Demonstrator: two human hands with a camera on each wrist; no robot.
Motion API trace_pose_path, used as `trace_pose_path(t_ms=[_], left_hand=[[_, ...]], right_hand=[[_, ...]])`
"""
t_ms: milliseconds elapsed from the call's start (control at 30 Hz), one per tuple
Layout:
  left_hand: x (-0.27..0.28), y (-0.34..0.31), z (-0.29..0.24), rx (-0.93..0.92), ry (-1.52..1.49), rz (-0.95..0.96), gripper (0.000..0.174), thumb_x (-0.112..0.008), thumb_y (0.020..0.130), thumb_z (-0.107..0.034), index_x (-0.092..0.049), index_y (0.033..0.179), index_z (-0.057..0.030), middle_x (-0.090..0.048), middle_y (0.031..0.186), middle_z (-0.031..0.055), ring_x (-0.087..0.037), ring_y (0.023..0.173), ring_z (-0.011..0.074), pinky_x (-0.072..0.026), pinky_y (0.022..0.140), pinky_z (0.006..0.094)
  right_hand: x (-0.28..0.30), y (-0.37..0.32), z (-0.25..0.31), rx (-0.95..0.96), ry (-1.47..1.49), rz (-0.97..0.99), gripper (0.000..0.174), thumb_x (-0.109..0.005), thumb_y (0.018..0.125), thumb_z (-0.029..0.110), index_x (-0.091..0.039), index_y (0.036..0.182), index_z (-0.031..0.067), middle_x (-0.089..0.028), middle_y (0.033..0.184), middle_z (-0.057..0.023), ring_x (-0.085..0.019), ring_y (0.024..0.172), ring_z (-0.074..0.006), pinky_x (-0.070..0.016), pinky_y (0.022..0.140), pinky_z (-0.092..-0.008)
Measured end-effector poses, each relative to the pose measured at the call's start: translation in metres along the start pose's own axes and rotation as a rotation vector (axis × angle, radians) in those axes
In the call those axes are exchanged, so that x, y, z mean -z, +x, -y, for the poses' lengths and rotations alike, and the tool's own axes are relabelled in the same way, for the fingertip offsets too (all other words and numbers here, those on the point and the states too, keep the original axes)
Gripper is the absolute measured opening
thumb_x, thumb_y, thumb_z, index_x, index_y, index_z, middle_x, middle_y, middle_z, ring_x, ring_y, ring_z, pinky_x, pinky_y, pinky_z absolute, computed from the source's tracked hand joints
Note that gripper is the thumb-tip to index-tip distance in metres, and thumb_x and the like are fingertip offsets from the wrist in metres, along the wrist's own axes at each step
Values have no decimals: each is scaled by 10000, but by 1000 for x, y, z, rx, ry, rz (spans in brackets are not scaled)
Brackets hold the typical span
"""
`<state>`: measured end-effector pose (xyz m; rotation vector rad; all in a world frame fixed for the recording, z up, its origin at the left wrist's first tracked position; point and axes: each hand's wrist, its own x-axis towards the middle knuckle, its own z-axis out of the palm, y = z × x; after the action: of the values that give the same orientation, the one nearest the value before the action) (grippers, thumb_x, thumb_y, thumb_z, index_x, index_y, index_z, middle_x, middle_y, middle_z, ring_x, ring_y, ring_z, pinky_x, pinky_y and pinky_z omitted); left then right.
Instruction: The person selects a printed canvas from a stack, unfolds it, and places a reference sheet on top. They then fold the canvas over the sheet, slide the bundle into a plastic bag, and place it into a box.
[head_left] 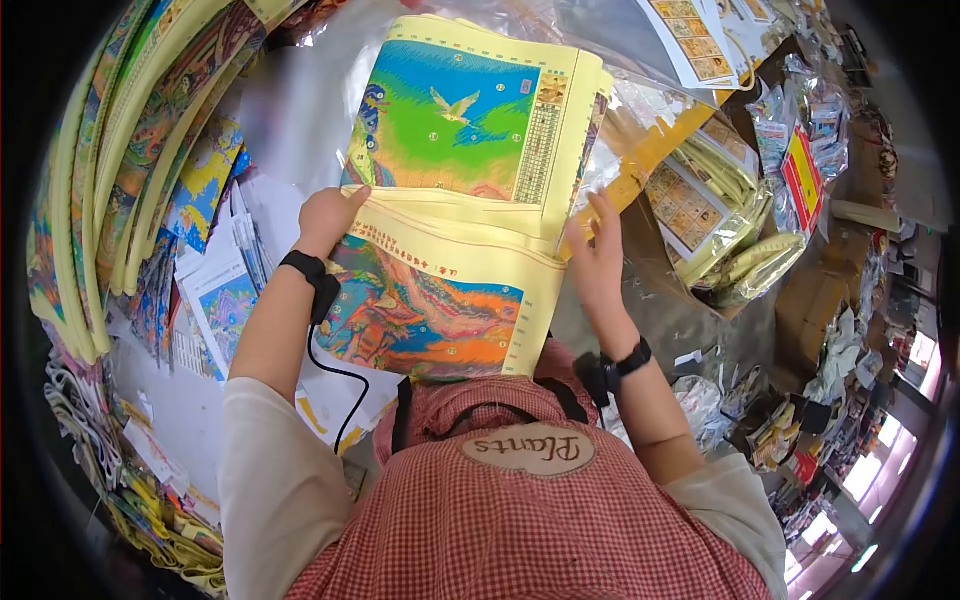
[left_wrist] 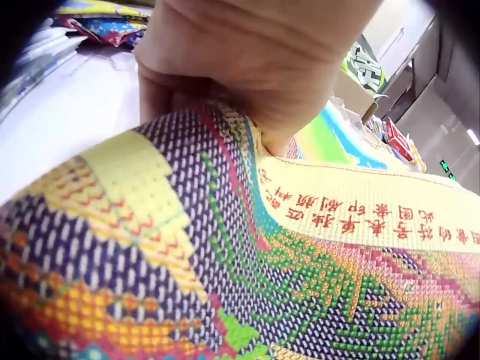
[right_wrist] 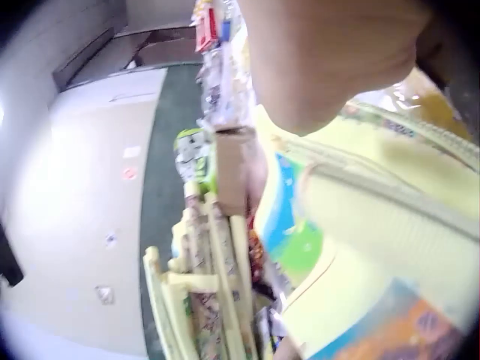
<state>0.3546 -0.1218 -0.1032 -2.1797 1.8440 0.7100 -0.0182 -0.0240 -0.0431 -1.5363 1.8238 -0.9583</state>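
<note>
The printed fabric (head_left: 430,330) lies folded in front of the apron (head_left: 480,490). The left hand (head_left: 330,222) grips its left edge; the right hand (head_left: 598,262), fingers loosely apart, is at its right edge, contact indeterminable.

Over on the left, folded printed cloths (head_left: 165,130) curve along the white tabletop (head_left: 185,410), loose papers (head_left: 218,305) beside them. Across on the right, clear-wrapped packets (head_left: 745,272) crowd a cardboard box (head_left: 722,307), a red-and-yellow label (head_left: 803,180) showing nearby.
</note>
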Motion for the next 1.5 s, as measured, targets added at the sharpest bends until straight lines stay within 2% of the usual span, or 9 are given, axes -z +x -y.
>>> trace_pose_path(t_ms=[133, 500, 633, 700, 733, 833, 1067, 1233, 1500], left_hand=[[4, 6, 7, -34, -53, 49, 748, -472, 845, -666, -692, 844, 49, -672, 832, 247, -652, 823, 386, -489, 736, 457], [-9, 29, 35, -118, -325, 117, 702, -502, 866, -607, -687, 861, 70, -654, 783, 274, -644, 835, 408, -480, 760, 453], [28, -28, -28, -24, -88, -137, 576, -588, 872, -422, -524, 1204, 45, -532, 1226, 284, -564, 1063, 436, -465, 876, 478], [14, -71, -59, -449, -41, -688, 581, -655, 829, -323, -470, 1264, 14, -374, 1390, 275, -418, 1233, 454, -384, 996, 473], [23, -110, -89, -514, -368, -430, 675, -697, 781, -306, -441, 1320, 9, -318, 1437, 274, -266, 1351, 439, -253, 1086, 519], [-22, -159, -107, -691, -52, -285, 856, -683, 778, -306, -262, 1435, 47, -206, 1507, 274, -139, 1420, 426, -114, 1103, 615], [-69, -120, -104, -679, 44, -193, 816, -553, 860, -468, -263, 1447, 19, -158, 1527, 255, -108, 1435, 394, -79, 1095, 623], [-74, -112, -109, -649, 102, -168, 792, -535, 876, -470, -266, 1453, 1, -144, 1532, 250, -92, 1440, 379, -79, 1099, 610], [-34, -94, -94, -475, 106, -185, 839, -633, 820, -453, -291, 1435, 3, -163, 1518, 264, -141, 1418, 399, -121, 1099, 583]], right_hand=[[-7, -13, 46, 567, -510, 538, 611, -631, 847, 334, -450, 1324, -1, -383, 1422, -226, -353, 1334, -370, -271, 1104, -479], [-60, -15, -48, 448, -502, 435, 640, -507, 919, 329, -315, 1401, -44, -266, 1499, -219, -203, 1415, -357, -199, 1130, -483], [-60, -16, -51, 466, -491, 405, 636, -490, 929, 355, -325, 1396, -44, -272, 1497, -215, -217, 1409, -359, -201, 1128, -483], [-60, -20, -54, 466, -476, 391, 634, -494, 928, 358, -333, 1391, -44, -279, 1493, -215, -223, 1407, -361, -203, 1128, -482], [-60, -19, -55, 472, -469, 382, 631, -498, 927, 357, -339, 1387, -44, -282, 1491, -215, -224, 1406, -363, -205, 1128, -481], [-52, -20, -44, 424, -454, 401, 618, -530, 910, 331, -360, 1373, -42, -295, 1485, -214, -231, 1404, -361, -210, 1126, -487], [-20, -18, 8, 409, -762, 411, 617, -623, 838, 262, -410, 1345, -18, -342, 1461, -201, -258, 1399, -345, -204, 1113, -545], [-31, -18, -2, 508, -574, 493, 661, -625, 837, 428, -414, 1408, 171, -325, 1477, -195, -240, 1397, -381, -204, 1106, -544], [-49, -19, -39, 436, -527, 414, 720, -561, 857, 527, -378, 1433, 135, -279, 1501, -204, -192, 1412, -390, -193, 1111, -546]])
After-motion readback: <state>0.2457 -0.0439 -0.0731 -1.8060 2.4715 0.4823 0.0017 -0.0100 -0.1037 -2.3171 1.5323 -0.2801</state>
